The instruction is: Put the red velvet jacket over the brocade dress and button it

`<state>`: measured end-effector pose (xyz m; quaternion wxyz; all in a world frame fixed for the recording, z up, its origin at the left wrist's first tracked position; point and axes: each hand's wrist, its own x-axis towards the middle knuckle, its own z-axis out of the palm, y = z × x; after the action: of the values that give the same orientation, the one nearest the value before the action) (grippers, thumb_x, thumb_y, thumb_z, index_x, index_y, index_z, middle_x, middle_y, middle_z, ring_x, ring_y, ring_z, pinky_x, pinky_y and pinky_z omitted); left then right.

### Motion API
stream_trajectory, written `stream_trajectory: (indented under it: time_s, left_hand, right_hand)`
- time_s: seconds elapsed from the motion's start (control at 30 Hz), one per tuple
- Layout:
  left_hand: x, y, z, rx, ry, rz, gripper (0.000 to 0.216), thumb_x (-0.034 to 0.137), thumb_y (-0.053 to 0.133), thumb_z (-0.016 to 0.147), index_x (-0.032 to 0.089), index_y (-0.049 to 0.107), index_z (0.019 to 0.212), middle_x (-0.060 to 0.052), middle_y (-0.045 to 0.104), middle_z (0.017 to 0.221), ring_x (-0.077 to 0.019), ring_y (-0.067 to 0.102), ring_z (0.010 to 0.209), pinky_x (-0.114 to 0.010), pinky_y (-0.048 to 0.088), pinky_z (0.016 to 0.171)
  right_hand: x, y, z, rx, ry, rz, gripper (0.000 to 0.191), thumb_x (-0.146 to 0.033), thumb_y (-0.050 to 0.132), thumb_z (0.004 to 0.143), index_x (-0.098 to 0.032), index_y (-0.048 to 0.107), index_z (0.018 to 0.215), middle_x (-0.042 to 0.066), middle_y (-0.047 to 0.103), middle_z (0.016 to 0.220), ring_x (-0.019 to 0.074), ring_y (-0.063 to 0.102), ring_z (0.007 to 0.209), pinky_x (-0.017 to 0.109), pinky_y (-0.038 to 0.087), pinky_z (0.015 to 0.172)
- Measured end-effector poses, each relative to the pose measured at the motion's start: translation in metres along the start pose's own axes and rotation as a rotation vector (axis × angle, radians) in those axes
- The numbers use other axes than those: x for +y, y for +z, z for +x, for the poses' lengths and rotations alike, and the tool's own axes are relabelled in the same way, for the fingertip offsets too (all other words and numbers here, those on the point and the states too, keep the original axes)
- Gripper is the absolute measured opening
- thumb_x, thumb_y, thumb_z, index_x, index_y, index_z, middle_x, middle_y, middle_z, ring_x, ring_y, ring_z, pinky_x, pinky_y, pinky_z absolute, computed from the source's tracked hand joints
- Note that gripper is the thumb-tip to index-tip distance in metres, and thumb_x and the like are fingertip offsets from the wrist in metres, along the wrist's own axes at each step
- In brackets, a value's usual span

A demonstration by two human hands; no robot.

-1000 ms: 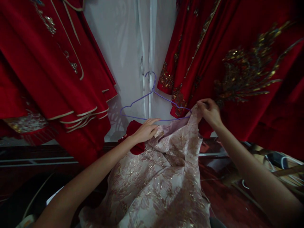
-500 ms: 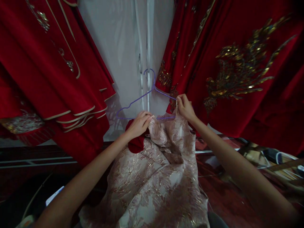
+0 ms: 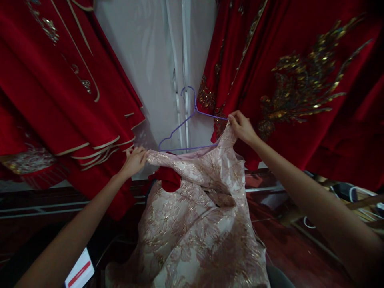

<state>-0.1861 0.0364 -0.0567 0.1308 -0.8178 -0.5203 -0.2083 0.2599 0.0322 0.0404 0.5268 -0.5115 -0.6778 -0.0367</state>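
A pale pink brocade dress [image 3: 186, 224] with a shiny leaf pattern spreads below me, its neckline stretched between my hands. My left hand [image 3: 135, 161] pinches one shoulder of the dress, out to the left and apart from the hanger. At the other shoulder, my right hand [image 3: 242, 126] grips the fabric together with the right end of a purple hanger [image 3: 180, 127]. The hanger's right arm runs into the dress shoulder; its left end shows behind the neckline, outside the left shoulder. Red cloth [image 3: 171, 179] is visible through the left armhole.
Red garments with cream piping [image 3: 99, 92] hang at left. Another red garment with gold sequin embroidery [image 3: 303, 88] hangs at right. Behind is a pale grey surface [image 3: 138, 52] with vertical strips. A white and red item [image 3: 80, 272] lies low at left; cables [image 3: 354, 194] are at right.
My left hand has moved left, pulling the dress's shoulder outward and spreading the neckline. My right hand has risen slightly, and the hanger has tilted, its left end shifting right.
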Motion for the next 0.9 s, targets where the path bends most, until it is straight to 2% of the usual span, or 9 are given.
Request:
stream_trajectory:
  time_s: [0.17, 0.37, 0.53, 0.67, 0.9]
  left_hand:
    - [-0.001, -0.003, 0.005, -0.045, 0.048, 0.041, 0.039, 0.036, 0.025, 0.092, 0.019, 0.061, 0.086, -0.006, 0.059, 0.088, -0.0224, 0.050, 0.089, -0.041, 0.028, 0.083]
    - [0.006, -0.017, 0.018, 0.021, 0.114, 0.093, 0.038, 0.033, 0.025, 0.092, 0.018, 0.060, 0.085, -0.007, 0.061, 0.091, -0.0221, 0.051, 0.090, -0.043, 0.028, 0.085]
    - [0.000, -0.017, 0.033, -0.102, 0.140, 0.109, 0.037, 0.033, 0.029, 0.089, 0.018, 0.061, 0.076, -0.007, 0.062, 0.083, -0.0219, 0.052, 0.085, -0.042, 0.030, 0.084]
    - [-0.008, -0.010, 0.027, -0.154, 0.127, 0.047, 0.035, 0.032, 0.031, 0.088, 0.017, 0.059, 0.072, -0.007, 0.062, 0.081, -0.0209, 0.052, 0.082, -0.041, 0.032, 0.081]
    - [-0.012, -0.008, 0.020, -0.128, 0.127, 0.044, 0.036, 0.033, 0.028, 0.089, 0.017, 0.057, 0.075, -0.007, 0.061, 0.084, -0.0220, 0.053, 0.088, -0.040, 0.031, 0.081]
  right_hand:
    - [0.003, 0.001, 0.002, -0.011, 0.024, 0.019, 0.036, -0.056, 0.042, 0.083, -0.022, 0.055, 0.082, 0.001, 0.054, 0.063, 0.0156, 0.049, 0.058, 0.031, 0.044, 0.063]
    - [0.003, 0.000, 0.003, -0.033, 0.033, 0.039, 0.032, -0.053, 0.043, 0.083, -0.022, 0.052, 0.079, -0.001, 0.052, 0.062, 0.0140, 0.047, 0.057, 0.029, 0.042, 0.061]
    - [0.002, -0.001, 0.004, -0.024, 0.032, 0.025, 0.032, -0.052, 0.044, 0.083, -0.021, 0.051, 0.078, -0.002, 0.049, 0.060, 0.0127, 0.045, 0.055, 0.028, 0.041, 0.059]
    - [0.002, -0.001, 0.003, -0.054, 0.030, 0.033, 0.029, -0.049, 0.044, 0.084, -0.022, 0.051, 0.079, -0.003, 0.047, 0.060, 0.0119, 0.043, 0.054, 0.026, 0.040, 0.058]
    - [0.001, -0.002, 0.003, -0.054, 0.027, 0.035, 0.026, -0.046, 0.044, 0.084, -0.022, 0.050, 0.079, -0.002, 0.050, 0.063, 0.0121, 0.045, 0.056, 0.026, 0.039, 0.060]
